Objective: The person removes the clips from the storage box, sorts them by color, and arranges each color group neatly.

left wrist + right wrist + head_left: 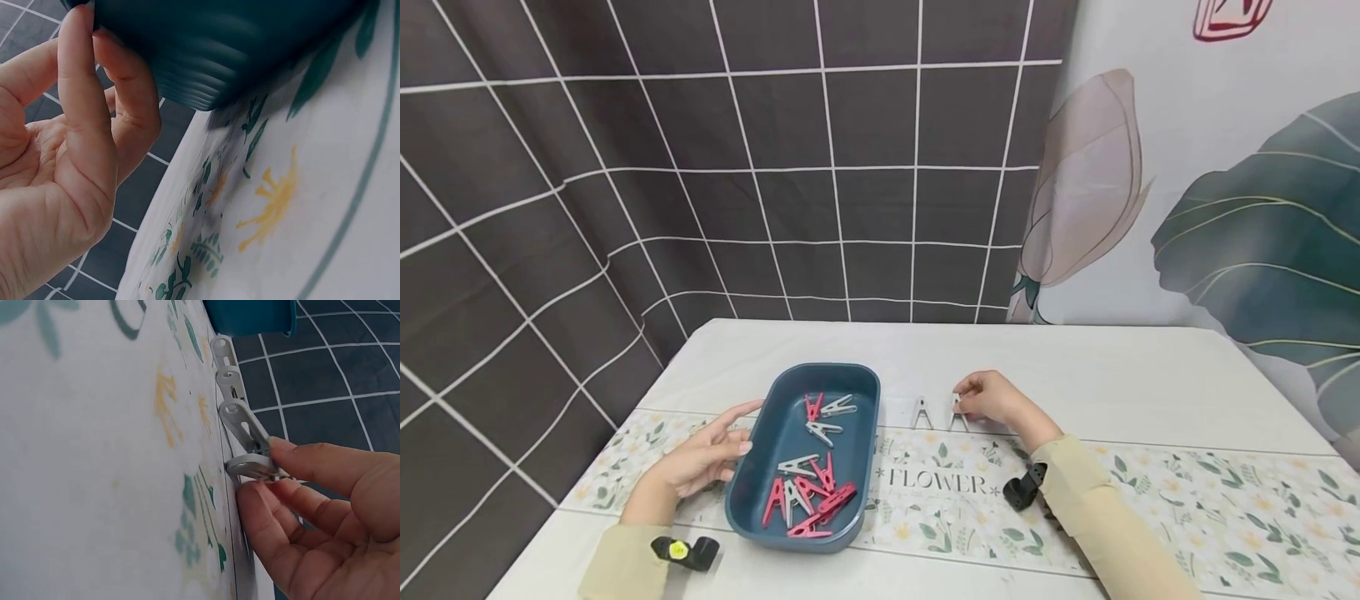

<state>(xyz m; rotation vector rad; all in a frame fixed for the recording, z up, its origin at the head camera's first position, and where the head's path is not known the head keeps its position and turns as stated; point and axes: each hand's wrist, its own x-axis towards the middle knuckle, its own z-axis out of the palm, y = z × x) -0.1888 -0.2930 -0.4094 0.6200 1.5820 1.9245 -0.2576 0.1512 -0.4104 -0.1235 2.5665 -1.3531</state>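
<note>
My right hand (992, 397) pinches a light grey clothespin (958, 408) between thumb and fingers, its two legs spread and down on the white table. Just left of it another grey clothespin (922, 413) stands the same way, legs apart. The right wrist view shows the held clothespin (244, 428) at my fingertips, with the other clothespin (223, 353) behind it. A deep blue rectangular bin (868, 450) holds several red and grey clothespins, mostly heaped at its near end. My left hand (703, 454) rests its fingertips against the bin's left side, fingers loosely bent.
A cloth strip with printed flowers and the word FLOWER (936, 481) runs across the table (1120, 375). Behind stands a dark grid-patterned curtain (872, 200), and a white floral curtain (1150, 283) hangs at the right. Each wrist wears a black camera strap (1024, 487).
</note>
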